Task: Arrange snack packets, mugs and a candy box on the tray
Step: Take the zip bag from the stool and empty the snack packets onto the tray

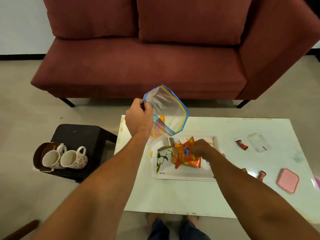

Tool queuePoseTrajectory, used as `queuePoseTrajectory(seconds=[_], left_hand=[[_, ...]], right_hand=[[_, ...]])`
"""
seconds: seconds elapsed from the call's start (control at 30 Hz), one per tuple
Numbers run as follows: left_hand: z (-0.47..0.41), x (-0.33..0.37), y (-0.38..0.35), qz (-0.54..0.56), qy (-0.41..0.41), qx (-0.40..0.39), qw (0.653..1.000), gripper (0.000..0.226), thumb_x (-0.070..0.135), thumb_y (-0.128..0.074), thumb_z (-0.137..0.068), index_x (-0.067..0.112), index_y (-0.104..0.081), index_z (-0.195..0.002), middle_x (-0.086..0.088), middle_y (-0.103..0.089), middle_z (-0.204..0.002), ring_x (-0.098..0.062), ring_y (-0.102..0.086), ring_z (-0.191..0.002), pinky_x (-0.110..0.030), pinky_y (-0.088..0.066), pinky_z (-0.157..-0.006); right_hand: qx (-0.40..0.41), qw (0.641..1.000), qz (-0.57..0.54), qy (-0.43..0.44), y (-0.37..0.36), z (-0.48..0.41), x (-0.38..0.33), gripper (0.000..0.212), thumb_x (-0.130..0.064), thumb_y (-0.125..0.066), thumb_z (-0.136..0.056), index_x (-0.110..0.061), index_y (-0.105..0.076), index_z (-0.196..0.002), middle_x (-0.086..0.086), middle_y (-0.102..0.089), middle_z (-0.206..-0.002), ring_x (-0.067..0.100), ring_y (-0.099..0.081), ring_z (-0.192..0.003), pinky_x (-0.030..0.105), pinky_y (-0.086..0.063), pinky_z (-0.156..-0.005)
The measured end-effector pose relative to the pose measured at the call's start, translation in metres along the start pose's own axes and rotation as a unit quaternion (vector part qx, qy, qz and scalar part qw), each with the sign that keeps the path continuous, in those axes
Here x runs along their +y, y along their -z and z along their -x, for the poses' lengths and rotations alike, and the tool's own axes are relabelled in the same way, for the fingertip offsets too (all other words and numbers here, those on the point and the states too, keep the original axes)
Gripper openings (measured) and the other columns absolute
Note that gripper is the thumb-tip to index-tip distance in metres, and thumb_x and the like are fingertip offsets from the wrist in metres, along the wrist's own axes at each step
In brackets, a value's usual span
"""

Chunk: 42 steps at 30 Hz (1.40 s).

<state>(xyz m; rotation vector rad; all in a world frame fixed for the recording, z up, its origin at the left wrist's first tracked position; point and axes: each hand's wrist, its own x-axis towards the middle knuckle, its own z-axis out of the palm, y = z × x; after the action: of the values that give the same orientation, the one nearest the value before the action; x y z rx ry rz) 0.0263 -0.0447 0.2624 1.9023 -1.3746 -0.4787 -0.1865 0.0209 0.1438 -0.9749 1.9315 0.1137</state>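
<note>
A white tray [183, 175] with a leaf print lies on the white table [173, 196]. Orange snack packets [186, 155] sit on the tray, and my right hand [201, 148] grips one of them. My left hand [139, 116] holds a clear zip bag [168, 108] with blue edges up above the tray's far left corner; an orange packet shows inside near its lower part. Two white mugs [65, 157] with a red flower pattern lie on their sides on a black stool [81, 135] left of the table. A pink box [288, 180] lies at the table's right.
A dark red sofa [138, 63] stands beyond the table. Small red candy wrappers [242, 144] and a clear lid [258, 142] lie on the right of the table. A brown bowl [39, 153] sits behind the mugs. My feet show below the table's near edge.
</note>
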Motion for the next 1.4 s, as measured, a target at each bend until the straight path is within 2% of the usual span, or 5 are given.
queuePoseTrajectory(seconds=[0.3, 0.57, 0.77, 1.03, 1.4], left_hand=[[0.007, -0.013, -0.015, 0.0, -0.023, -0.015, 1.0, 0.016, 0.035, -0.055, -0.096, 0.021, -0.063, -0.092, 0.015, -0.06, -0.076, 0.0, -0.055, -0.059, -0.007, -0.03, -0.045], [0.015, 0.009, -0.006, -0.002, -0.037, -0.041, 0.998, 0.016, 0.038, -0.055, -0.097, 0.024, -0.061, -0.09, 0.013, -0.063, -0.076, -0.002, -0.058, -0.06, -0.019, -0.042, -0.047], [0.025, 0.042, 0.009, 0.028, -0.063, -0.04, 0.997, 0.016, 0.036, -0.056, -0.095, 0.024, -0.062, -0.087, 0.011, -0.065, -0.073, -0.007, -0.057, -0.059, -0.019, -0.032, -0.045], [0.029, 0.077, 0.039, 0.085, -0.078, -0.033, 0.993, 0.012, 0.036, -0.055, -0.093, 0.032, -0.059, -0.083, 0.02, -0.06, -0.066, 0.004, -0.06, -0.063, -0.011, -0.035, -0.045], [0.031, 0.076, 0.038, 0.139, -0.031, -0.039, 0.989, 0.013, 0.029, -0.055, -0.096, 0.023, -0.066, -0.09, 0.013, -0.067, -0.079, 0.01, -0.061, -0.073, -0.005, -0.04, -0.047]], right_hand=[[0.136, 0.987, -0.05, -0.066, -0.021, -0.023, 0.037, 0.032, -0.019, -0.06, -0.088, -0.007, -0.063, -0.118, 0.016, -0.068, -0.118, 0.035, -0.065, -0.11, 0.034, -0.05, -0.081], [0.526, 0.73, -0.274, 0.34, 0.101, 0.092, -0.068, 0.02, -0.02, -0.056, -0.088, -0.016, -0.075, -0.09, -0.007, -0.07, -0.077, 0.008, -0.06, -0.067, 0.022, -0.045, -0.063], [0.199, 0.948, 0.05, 0.244, 0.111, 0.132, -0.148, 0.019, -0.021, -0.051, -0.077, -0.009, -0.064, -0.071, 0.007, -0.069, -0.058, 0.025, -0.074, -0.067, 0.032, -0.06, -0.066], [0.061, 0.989, 0.095, 0.091, 0.088, 0.106, -0.14, 0.036, -0.019, -0.056, -0.094, -0.007, -0.063, -0.127, 0.011, -0.061, -0.133, 0.029, -0.065, -0.117, 0.039, -0.053, -0.099], [0.114, 0.989, -0.009, 0.097, 0.071, 0.096, -0.141, 0.029, -0.021, -0.06, -0.091, -0.002, -0.071, -0.11, 0.01, -0.069, -0.097, 0.03, -0.066, -0.088, 0.027, -0.047, -0.065]])
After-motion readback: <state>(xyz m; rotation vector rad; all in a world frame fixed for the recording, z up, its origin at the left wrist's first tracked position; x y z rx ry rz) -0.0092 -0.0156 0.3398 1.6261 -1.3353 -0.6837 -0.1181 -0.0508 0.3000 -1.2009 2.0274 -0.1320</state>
